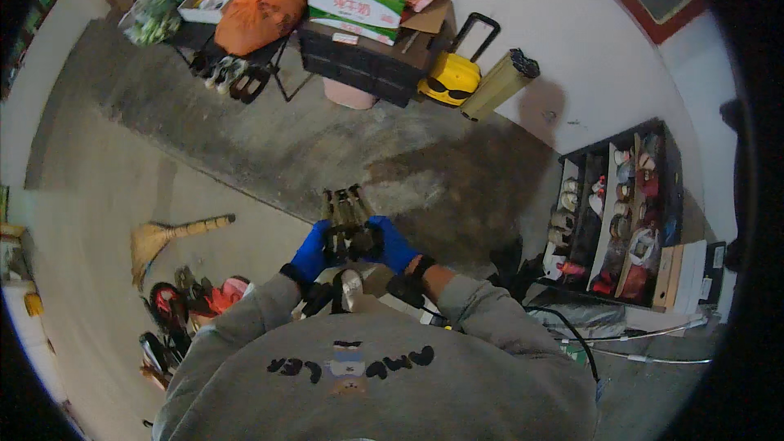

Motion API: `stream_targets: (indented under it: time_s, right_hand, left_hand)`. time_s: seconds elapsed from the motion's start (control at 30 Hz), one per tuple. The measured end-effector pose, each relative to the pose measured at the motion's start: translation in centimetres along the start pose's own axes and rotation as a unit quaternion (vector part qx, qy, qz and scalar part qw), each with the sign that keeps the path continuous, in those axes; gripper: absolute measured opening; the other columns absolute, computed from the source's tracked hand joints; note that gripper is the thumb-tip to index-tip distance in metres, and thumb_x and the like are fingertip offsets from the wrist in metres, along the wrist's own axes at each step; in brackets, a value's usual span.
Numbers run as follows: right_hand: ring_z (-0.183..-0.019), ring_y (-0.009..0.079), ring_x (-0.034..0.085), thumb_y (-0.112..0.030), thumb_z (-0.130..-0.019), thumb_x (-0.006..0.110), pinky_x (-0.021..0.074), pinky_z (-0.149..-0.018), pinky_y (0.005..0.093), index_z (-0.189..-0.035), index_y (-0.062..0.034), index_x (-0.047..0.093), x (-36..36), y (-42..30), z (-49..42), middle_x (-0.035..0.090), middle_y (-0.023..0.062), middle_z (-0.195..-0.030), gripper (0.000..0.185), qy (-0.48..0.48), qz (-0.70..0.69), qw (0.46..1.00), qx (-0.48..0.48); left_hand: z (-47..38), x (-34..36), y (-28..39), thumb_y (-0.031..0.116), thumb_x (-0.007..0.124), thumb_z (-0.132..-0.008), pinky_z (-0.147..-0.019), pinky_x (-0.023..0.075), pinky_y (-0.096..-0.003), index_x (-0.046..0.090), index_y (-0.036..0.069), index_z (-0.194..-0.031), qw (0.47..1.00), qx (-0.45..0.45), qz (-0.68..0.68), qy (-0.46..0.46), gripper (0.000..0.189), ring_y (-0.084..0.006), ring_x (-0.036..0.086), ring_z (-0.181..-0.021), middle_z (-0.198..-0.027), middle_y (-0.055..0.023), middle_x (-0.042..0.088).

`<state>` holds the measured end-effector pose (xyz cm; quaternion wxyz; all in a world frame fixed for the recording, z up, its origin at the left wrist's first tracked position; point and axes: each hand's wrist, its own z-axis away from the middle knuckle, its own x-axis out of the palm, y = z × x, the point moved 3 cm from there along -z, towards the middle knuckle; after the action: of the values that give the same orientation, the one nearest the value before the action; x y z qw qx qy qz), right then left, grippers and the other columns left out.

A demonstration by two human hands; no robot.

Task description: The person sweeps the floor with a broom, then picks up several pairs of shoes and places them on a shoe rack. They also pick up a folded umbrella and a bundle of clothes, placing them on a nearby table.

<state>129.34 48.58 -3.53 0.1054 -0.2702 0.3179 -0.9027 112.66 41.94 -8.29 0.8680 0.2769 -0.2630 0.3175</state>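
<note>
In front of my chest I hold a folded object (348, 211), dark at its near end, with several tan leg-like bars pointing away from me. It looks like a compact folding frame, but its exact kind cannot be made out. My left hand (311, 251), in a blue glove, grips its near left side. On the near right side, my right hand (391, 246) grips it, also gloved in blue. The palms and dark near parts hide some of its detail. Below my hands, a pale shoe (351, 288) shows on the floor side.
A broom (165, 233) lies on the floor at left, near assorted shoes (165, 300). Ahead stand a loaded folding table (199, 37), a dark cabinet (355, 64), a yellow suitcase (453, 76) and a tan roll (499, 86). A shoe rack (597, 214) stands at right.
</note>
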Motion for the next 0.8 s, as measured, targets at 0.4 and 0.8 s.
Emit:
stream_targets:
  time_s: [0.4, 0.8]
  right_hand:
    - [-0.103, 0.0240, 0.054, -0.047, -0.086, 0.047, 0.0468, -0.086, 0.0392, -0.121, -0.0102, 0.047, -20.0, -17.1, -6.4, 0.056, 0.0110, -0.113, 0.051, 0.171, 0.210, 0.938, -0.217]
    - [-0.101, 0.0215, 0.054, -0.048, -0.082, 0.056, 0.0457, -0.086, 0.0384, -0.114, -0.0113, 0.054, -37.7, -30.9, -7.1, 0.058, 0.0054, -0.107, 0.048, 0.195, 0.040, 0.973, -0.117]
  left_hand:
    - [-21.6, 22.0, 13.3, 0.041, 0.045, -0.090, -0.079, 0.0503, -0.0392, 0.047, 0.010, -0.123, 0.975, -0.053, -0.174, -0.130, 0.046, -0.0217, 0.058, -0.094, -0.111, -0.0086, 0.058]
    - [-42.0, 34.9, 11.3, 0.050, 0.051, -0.085, -0.074, 0.0516, -0.0389, 0.044, 0.009, -0.124, 0.961, -0.182, -0.195, -0.079, 0.057, -0.0252, 0.059, -0.082, -0.106, -0.0101, 0.057]
